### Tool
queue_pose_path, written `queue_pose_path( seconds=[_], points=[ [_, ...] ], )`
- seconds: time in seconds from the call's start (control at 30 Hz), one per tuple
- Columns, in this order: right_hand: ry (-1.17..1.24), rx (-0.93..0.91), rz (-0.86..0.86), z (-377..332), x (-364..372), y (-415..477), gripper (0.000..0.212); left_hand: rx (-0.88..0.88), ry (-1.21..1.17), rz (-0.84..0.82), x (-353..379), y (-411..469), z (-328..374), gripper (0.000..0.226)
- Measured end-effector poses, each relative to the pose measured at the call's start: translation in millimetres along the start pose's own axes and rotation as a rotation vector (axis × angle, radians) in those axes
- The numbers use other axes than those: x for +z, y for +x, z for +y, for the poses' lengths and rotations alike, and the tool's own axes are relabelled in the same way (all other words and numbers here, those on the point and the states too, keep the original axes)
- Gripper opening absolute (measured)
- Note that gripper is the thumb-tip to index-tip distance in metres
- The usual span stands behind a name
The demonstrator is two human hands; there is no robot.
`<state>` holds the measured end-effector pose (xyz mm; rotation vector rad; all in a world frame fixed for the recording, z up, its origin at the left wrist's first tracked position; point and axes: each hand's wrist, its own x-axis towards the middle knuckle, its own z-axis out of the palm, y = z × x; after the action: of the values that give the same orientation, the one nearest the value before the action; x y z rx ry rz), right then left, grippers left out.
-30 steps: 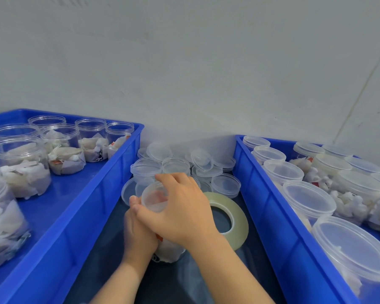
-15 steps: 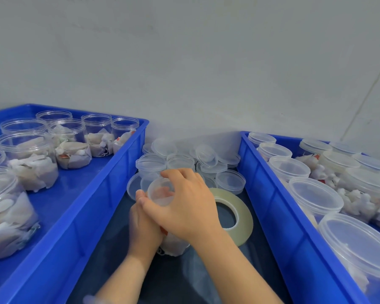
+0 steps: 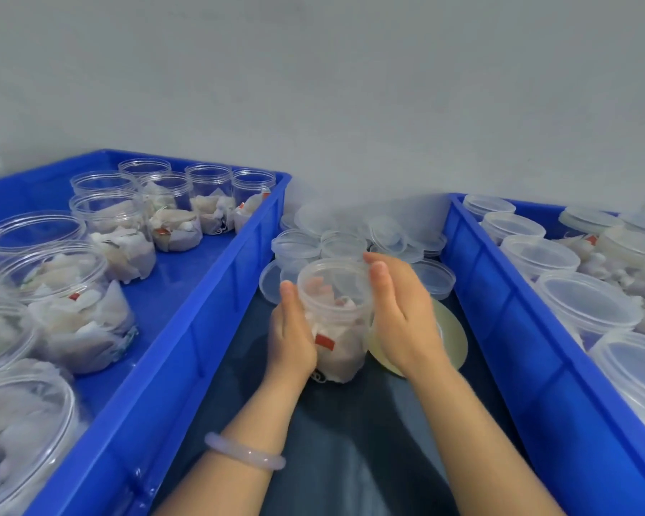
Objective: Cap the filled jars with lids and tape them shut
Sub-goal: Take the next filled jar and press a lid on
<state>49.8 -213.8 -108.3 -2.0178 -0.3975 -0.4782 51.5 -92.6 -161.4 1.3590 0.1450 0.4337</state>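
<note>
Gripping the filled jar (image 3: 337,318) in the left hand (image 3: 291,333), touching its rim with the flat, straight-fingered right hand (image 3: 403,314)

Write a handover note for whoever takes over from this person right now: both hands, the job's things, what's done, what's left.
Left hand grips the jar; right hand open, fingers straight beside its lid.
Tape roll lies flat behind the right hand; loose lids beyond.
Done: lidded jars in the right tray.
Left: tape this jar; cap and tape the open jars in the left tray.
</note>
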Motion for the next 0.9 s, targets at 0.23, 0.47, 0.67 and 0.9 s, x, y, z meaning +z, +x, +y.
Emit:
queue_pose_path(
  seconds=[0.23,0.47,0.67,0.9],
  points=[
    [-0.680,0.279,-0.413,53,-24,-40,0.071,0.103,0.166,0.157,1,-5,2,0.060],
    [-0.675,0.178,-0.268,51,-17,-44,0.055,0.323,0.335,0.300,-8,-18,4,0.022],
    [-0.581,0.178,-0.093,39,-18,-46,0.050,0.837,0.443,-0.021,-1,-48,23,0.011],
    [-0.637,0.305,-0.198,40,-25,-49,0.044,0.383,0.781,-0.288,16,-60,17,0.034]
  ],
)
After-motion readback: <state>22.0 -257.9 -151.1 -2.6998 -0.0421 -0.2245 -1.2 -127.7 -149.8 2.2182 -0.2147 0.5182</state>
